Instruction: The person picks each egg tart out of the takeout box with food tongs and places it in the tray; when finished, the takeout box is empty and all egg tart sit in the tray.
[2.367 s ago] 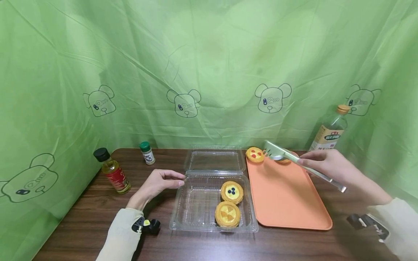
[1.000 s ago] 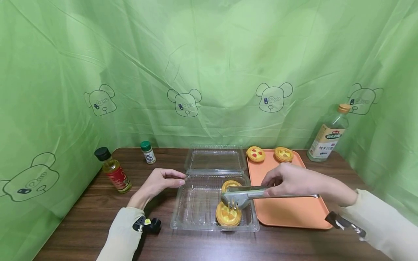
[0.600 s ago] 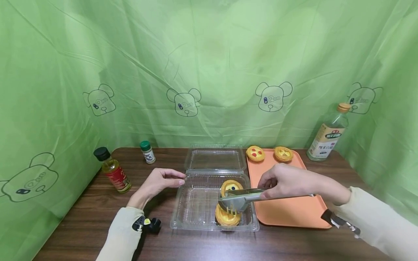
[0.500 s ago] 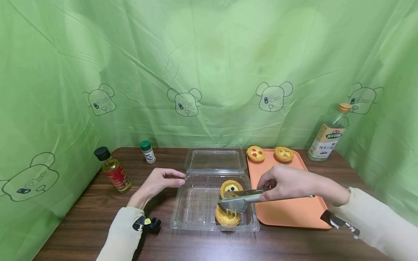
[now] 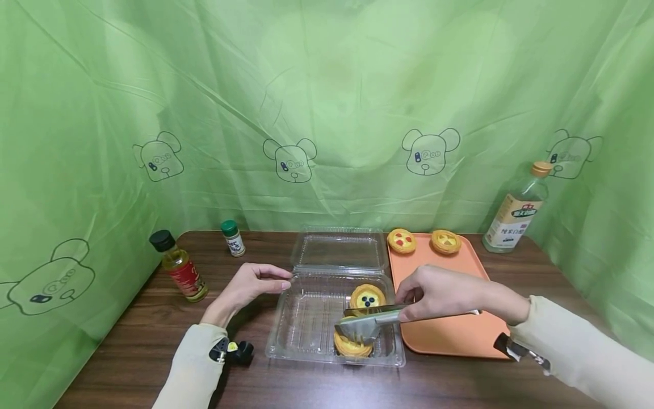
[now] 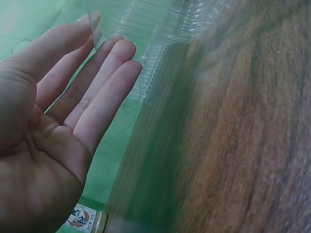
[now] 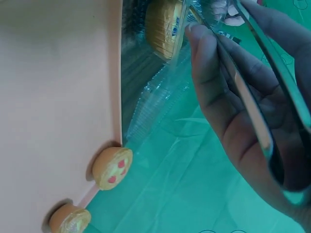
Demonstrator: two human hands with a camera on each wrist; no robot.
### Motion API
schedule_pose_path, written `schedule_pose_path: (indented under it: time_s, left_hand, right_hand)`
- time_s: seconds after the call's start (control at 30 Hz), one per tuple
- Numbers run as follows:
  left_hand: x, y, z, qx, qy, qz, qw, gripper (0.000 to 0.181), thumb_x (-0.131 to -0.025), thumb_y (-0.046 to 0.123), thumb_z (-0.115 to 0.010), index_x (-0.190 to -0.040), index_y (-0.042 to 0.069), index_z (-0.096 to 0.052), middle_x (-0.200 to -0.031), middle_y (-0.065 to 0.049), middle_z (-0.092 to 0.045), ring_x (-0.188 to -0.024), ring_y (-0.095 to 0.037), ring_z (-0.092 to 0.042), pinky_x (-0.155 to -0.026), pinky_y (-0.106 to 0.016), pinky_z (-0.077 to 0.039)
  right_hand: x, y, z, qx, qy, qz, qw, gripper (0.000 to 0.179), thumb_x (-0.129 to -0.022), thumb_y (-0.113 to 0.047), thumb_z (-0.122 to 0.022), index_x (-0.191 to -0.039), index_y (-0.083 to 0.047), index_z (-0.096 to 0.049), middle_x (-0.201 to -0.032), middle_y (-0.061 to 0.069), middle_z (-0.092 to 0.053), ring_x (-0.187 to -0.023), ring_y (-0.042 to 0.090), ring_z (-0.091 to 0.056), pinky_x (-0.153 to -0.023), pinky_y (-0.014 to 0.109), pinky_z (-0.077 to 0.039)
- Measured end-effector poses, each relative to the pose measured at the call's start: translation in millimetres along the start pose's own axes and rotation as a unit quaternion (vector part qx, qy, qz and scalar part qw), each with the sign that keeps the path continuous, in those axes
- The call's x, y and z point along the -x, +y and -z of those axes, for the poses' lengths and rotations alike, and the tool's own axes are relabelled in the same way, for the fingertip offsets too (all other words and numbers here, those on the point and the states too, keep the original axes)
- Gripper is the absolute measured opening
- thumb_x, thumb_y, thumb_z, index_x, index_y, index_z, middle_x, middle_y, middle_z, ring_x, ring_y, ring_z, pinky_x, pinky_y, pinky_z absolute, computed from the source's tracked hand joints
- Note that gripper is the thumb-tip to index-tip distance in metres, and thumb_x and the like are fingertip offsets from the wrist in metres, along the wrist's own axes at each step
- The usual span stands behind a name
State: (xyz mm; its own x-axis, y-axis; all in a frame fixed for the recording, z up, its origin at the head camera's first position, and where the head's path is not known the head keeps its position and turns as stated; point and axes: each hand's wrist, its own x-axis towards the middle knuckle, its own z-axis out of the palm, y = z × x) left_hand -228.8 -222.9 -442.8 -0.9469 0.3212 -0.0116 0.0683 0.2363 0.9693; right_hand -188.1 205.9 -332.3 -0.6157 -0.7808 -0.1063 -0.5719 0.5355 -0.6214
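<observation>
My right hand holds a pair of metal tongs, thumb on one arm and fingers on the other. The tongs' ends lie over the front egg tart in a clear plastic clamshell container, hiding part of its top; whether they grip it I cannot tell. Behind it in the container sits a tart with blueberries. With thumb and index finger, my left hand pinches the container's back left rim; its other fingers extend loosely in the left wrist view.
The container's lid lies folded back. To the right, an orange tray bears a red-dotted tart and another tart. Bottles stand around: oil, a green-capped shaker, a tall clear bottle.
My right hand brought the tongs from the tray's back to the container, then slightly frontward. The front tart has shifted a little toward the container's front edge. The left hand stayed put.
</observation>
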Motion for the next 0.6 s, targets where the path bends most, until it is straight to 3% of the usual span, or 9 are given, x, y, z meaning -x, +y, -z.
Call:
schedule_pose_path:
  time_s: [0.6]
  left_hand:
    - [0.5,-0.4,0.3,0.005,-0.003,-0.007,1.0,0.031,-0.092,0.014,-0.086,-0.117,-0.003,-0.079,-0.107,-0.013,-0.079,-0.092,-0.017,-0.075,-0.084,-0.032,-0.062]
  right_hand:
    - [5.5,13.8,-11.2,-0.057,0.011,0.005,0.9983,0.01,-0.098,-0.024,-0.079,-0.102,-0.015,-0.08,-0.082,-0.007,-0.074,-0.072,0.003,-0.065,-0.063,0.023,-0.055]
